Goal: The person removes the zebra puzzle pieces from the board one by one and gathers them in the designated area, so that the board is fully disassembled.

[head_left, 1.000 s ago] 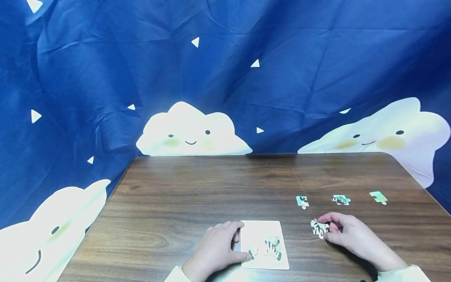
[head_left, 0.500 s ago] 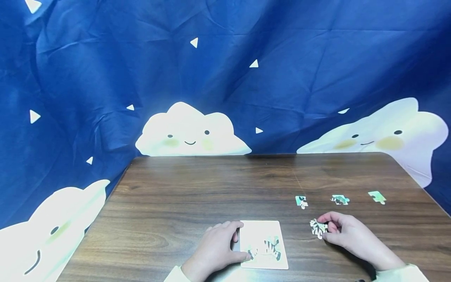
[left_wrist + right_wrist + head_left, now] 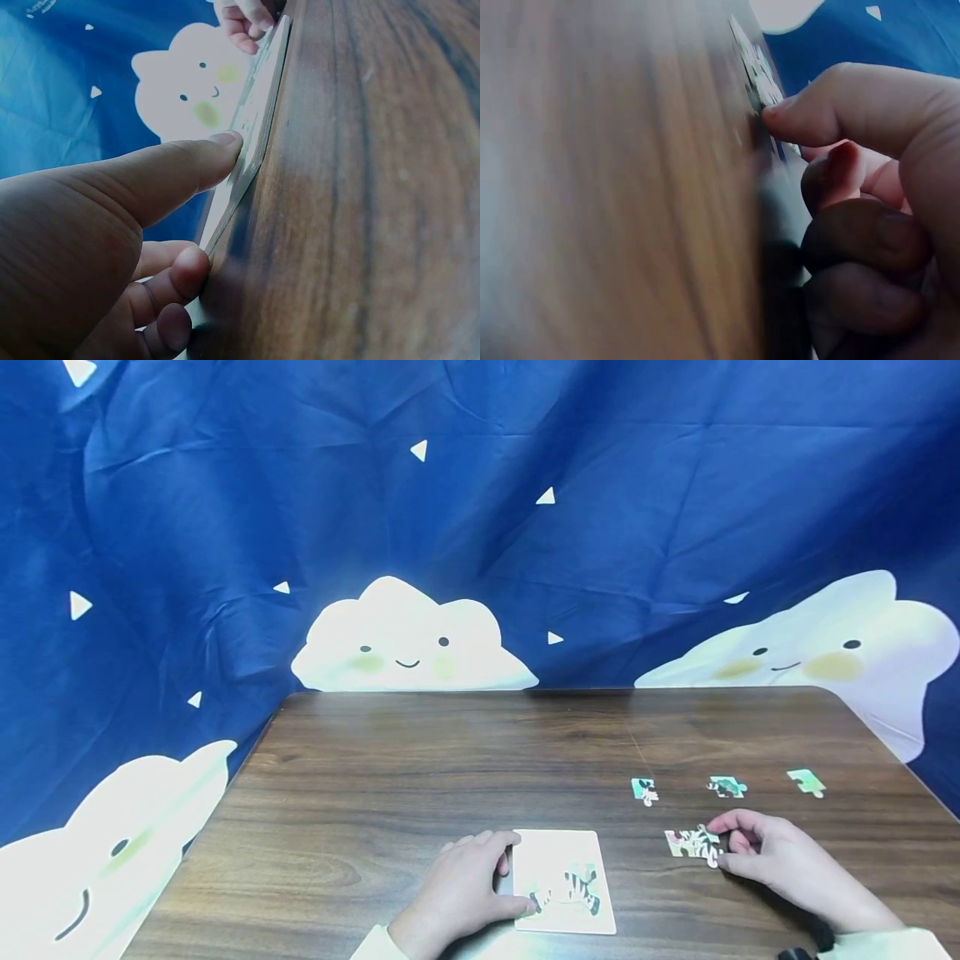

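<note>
Striped piece (image 3: 707, 842) on the right side of the table (image 3: 405, 752), pinched between thumb and index finger of the right hand (image 3: 776, 857), narrow gap, other fingers curled in. Pinkish piece (image 3: 677, 842) right up against its left side; can't tell if joined or overlapping. Left hand (image 3: 465, 885) spread fairly wide at the left side of the white board (image 3: 551, 853), thumb on top, fingers at the edge, gripping it. Zebra picture on board. Three loose pieces (image 3: 727, 787) in a spaced row beyond the right hand. Blue cloth (image 3: 480, 518) behind.
</note>
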Demonstrator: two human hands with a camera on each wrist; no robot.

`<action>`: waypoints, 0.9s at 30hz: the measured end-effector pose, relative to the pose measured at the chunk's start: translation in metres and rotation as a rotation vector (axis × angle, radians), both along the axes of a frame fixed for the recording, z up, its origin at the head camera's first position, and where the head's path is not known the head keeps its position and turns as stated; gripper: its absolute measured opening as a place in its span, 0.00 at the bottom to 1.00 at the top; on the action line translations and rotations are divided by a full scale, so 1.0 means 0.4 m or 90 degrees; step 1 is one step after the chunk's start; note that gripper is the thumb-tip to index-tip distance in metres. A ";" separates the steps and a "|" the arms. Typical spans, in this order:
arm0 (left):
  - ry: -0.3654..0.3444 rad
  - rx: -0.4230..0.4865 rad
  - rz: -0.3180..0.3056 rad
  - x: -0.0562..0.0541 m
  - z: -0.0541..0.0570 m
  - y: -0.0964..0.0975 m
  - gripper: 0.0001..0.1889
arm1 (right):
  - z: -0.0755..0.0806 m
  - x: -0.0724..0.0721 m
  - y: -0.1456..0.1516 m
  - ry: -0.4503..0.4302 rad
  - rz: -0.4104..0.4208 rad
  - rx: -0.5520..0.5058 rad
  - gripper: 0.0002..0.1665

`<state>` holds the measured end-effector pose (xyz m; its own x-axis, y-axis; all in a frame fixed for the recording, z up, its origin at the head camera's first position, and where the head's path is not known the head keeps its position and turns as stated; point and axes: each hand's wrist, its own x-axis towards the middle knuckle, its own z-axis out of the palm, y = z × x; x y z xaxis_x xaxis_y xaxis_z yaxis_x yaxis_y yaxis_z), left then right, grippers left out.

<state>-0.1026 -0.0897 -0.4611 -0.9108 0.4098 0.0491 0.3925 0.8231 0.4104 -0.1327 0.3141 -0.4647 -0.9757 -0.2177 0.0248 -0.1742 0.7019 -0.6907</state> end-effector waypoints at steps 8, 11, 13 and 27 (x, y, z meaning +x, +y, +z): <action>-0.003 0.007 -0.002 0.000 -0.001 0.000 0.41 | -0.005 -0.002 0.039 0.004 -0.017 0.028 0.16; -0.006 0.014 -0.002 0.000 0.000 0.000 0.40 | -0.004 -0.002 0.033 0.022 -0.013 0.028 0.16; -0.008 0.018 -0.002 0.001 0.001 0.000 0.40 | -0.004 0.000 0.027 0.027 -0.014 0.032 0.16; 0.007 0.015 -0.002 0.002 0.004 0.002 0.39 | -0.003 0.006 -0.023 0.057 0.017 0.030 0.16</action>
